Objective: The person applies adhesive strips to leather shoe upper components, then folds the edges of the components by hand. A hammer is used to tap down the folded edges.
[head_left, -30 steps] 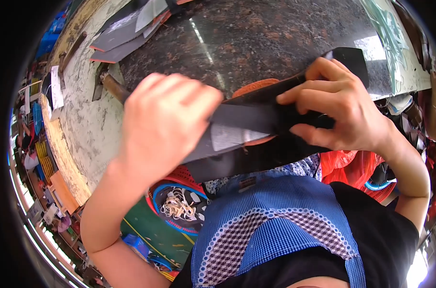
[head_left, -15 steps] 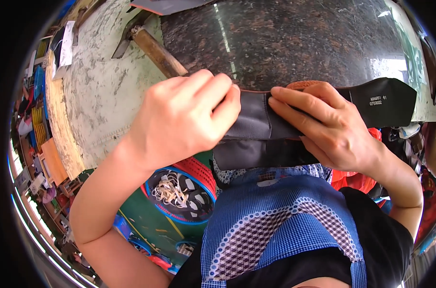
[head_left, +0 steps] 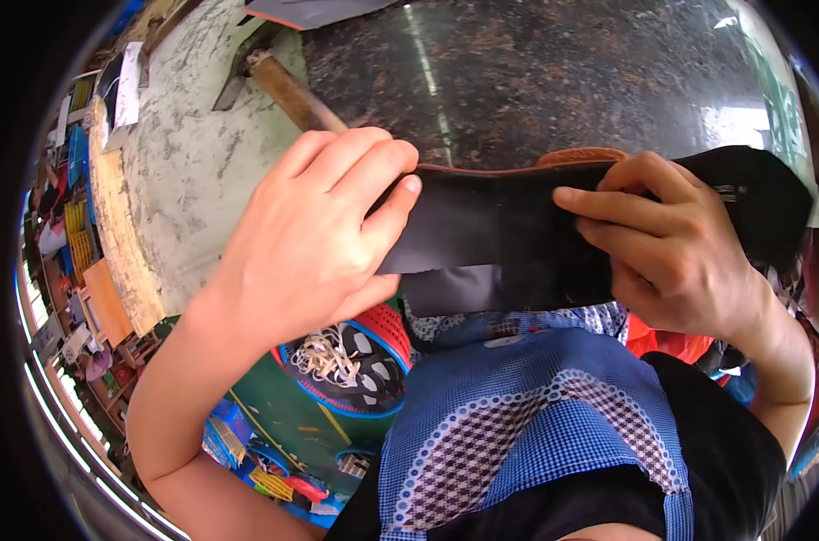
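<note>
A long strip of black leather (head_left: 491, 216) with a thin brownish upper edge stretches between my hands, its wide right end bearing small pale print. My left hand (head_left: 324, 225) is closed on its left end, with the fingertips at the upper edge. Over the right part, my right hand (head_left: 676, 239) grips with bent fingers; its thumb is hidden. Behind the strip, near my right hand, an orange-brown textured piece (head_left: 585, 156) peeks out. Below the strip, another dark flap (head_left: 464, 290) hangs over my lap; I cannot tell whether it is joined to the strip.
A hammer (head_left: 292, 90) with a wooden handle lies beyond my left hand, beside the dark speckled slab (head_left: 518, 72) on the worn pale tabletop (head_left: 188, 153). A grey sheet (head_left: 324, 11) rests at the far edge. Under the table, a basket (head_left: 396, 338) holds pale strips and dark pieces.
My left hand has shifted a little left and down, my right hand to the right. The strip's right end has moved right, and the seam between my hands no longer shows clearly.
</note>
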`<state>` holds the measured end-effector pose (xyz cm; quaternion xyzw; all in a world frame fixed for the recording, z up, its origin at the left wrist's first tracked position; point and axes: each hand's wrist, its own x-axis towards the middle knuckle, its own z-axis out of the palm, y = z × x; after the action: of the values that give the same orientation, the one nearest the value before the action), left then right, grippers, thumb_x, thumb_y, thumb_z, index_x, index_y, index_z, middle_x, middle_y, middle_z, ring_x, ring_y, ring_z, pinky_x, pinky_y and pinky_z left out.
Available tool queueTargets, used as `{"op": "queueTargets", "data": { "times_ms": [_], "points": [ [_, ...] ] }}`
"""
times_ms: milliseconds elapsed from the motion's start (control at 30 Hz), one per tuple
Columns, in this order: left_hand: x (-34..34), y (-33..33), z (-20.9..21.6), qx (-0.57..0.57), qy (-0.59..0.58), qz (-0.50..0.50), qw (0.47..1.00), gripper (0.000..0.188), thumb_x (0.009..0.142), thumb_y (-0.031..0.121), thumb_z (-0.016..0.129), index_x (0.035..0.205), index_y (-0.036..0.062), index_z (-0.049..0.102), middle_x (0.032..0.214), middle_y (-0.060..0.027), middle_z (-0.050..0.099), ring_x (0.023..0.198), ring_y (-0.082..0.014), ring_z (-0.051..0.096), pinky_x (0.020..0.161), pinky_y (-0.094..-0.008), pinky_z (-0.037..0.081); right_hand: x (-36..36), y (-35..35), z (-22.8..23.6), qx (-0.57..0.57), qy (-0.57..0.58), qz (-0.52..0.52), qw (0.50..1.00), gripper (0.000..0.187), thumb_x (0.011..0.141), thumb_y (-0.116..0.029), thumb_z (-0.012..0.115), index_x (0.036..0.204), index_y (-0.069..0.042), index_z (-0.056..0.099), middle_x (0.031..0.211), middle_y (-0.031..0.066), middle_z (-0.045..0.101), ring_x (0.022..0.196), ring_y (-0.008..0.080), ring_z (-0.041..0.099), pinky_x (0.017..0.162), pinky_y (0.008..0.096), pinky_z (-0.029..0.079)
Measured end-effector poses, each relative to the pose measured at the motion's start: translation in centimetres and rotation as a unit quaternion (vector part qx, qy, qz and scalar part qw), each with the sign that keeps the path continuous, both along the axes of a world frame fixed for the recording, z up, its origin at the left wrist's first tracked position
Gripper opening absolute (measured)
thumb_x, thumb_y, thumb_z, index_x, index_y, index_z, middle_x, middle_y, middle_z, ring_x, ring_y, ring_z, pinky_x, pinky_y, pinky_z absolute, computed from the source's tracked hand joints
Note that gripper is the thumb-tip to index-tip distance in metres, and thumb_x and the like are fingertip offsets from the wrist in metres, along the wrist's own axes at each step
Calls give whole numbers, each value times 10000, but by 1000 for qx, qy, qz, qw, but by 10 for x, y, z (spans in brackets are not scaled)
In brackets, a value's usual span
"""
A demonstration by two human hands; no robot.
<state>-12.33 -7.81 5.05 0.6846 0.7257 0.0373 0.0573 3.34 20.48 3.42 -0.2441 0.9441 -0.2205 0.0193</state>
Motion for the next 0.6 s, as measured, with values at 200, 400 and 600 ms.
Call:
{"op": "queueTargets", "data": {
  "times_ms": [200, 400, 600],
  "points": [
    [48, 53, -31, 76, -184, -12, 980, 545, 700, 105, 844, 1209, -21, 693, 1243, -138, 640, 1178, -338, 637, 957, -429, 538, -9, 42, -11, -202, -173, -5, 964, 389, 668, 38, 684, 1049, 31, 761, 1368, 160, 707, 1192, 366, 630, 1055, 473, 509],
    [38, 71, -27, 85, -191, -14, 978, 420, 764, 69, 806, 1177, 66, 730, 1123, -105, 617, 1095, -322, 618, 928, -446, 513, 9, 36, -18, -199, -103, -19, 974, 320, 721, -17, 782, 1037, -2, 742, 1376, 151, 673, 1292, 374, 584, 1079, 463, 494],
    [11, 113, 18, -93, -111, -117, 983, 319, 784, 215, 835, 1043, 61, 730, 1094, -108, 656, 1015, -307, 656, 800, -423, 554, 24, -11, -33, -113, 115, -93, 983, 184, 722, -105, 750, 878, -47, 672, 1129, 92, 677, 1047, 315, 634, 864, 428, 549]
  ]
}}
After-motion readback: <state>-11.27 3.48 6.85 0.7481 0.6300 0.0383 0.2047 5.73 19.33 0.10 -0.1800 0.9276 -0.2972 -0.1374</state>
